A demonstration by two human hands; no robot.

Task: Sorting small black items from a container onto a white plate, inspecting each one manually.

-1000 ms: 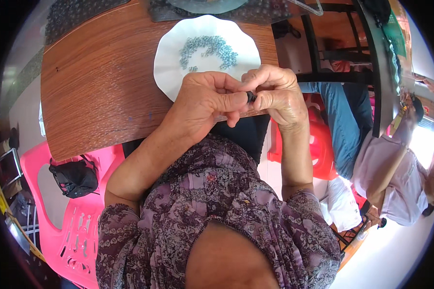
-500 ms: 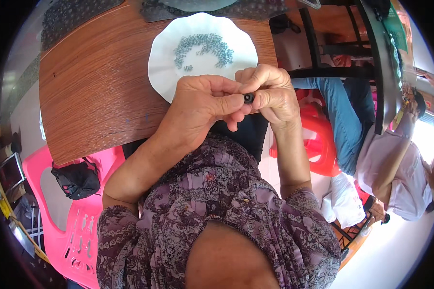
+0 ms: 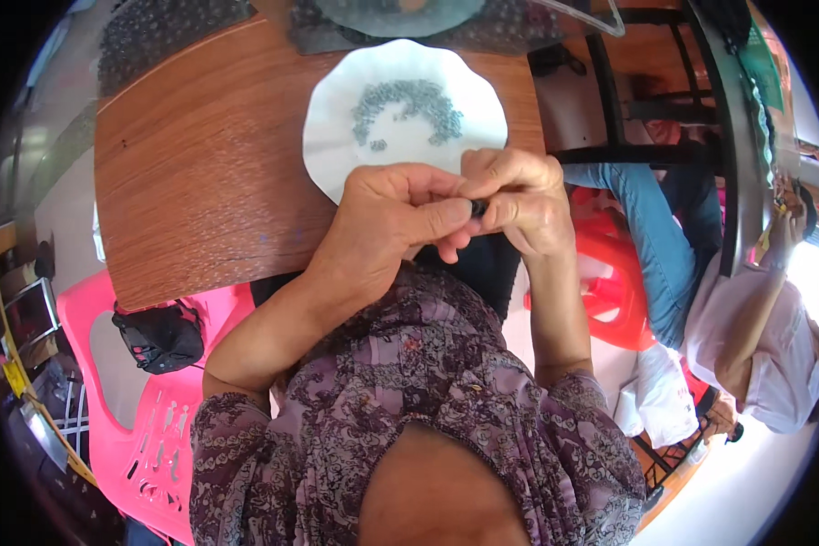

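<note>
Between my two hands is a small black cylindrical piece [image 3: 478, 208], mostly covered by fingertips. My left hand [image 3: 396, 214] pinches it between thumb and fingers. My right hand [image 3: 523, 196] closes on it from the other side, thumb and forefinger pressed close. Just beyond the hands lies a white plate [image 3: 332, 150] with a wavy rim. Many tiny clear bluish-grey pieces [image 3: 409, 94] form a curved band on it, with a small separate cluster at its near left. The plate's near right edge is partly behind my hands.
The plate rests on a brown wooden table [image 3: 200, 173]. At left, a black bag [image 3: 159, 337] sits on a pink plastic chair [image 3: 86, 314]. To the right are a red stool [image 3: 614, 305] and a seated person in jeans [image 3: 651, 246], beside a dark-framed table [image 3: 733, 136].
The whole view has shifted a little, so everything appears slightly lower and further right. Both hands keep their grip on the black piece, which is now turned and more covered.
</note>
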